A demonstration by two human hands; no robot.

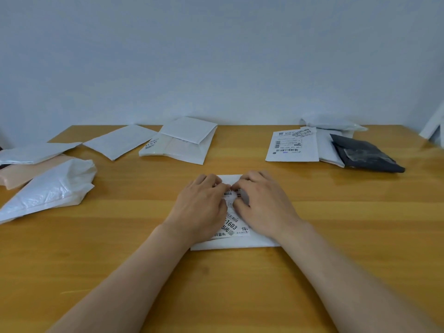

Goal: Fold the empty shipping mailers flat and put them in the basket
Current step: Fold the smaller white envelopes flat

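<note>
Your left hand [204, 204] and right hand [264, 203] lie side by side on the white mailer [240, 243] at the middle of the tabletop [348, 212], their bent fingers pinching its labelled face. Other mailers [185, 143] lie along the far edge, toward both far corners.

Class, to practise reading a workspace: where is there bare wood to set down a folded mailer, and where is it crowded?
Bare wood: right of the right hand, nearer than the black mailer; the back gap between the stacked white mailers and the labelled mailer. Crowded: the left, around the crumpled white mailer.
</note>
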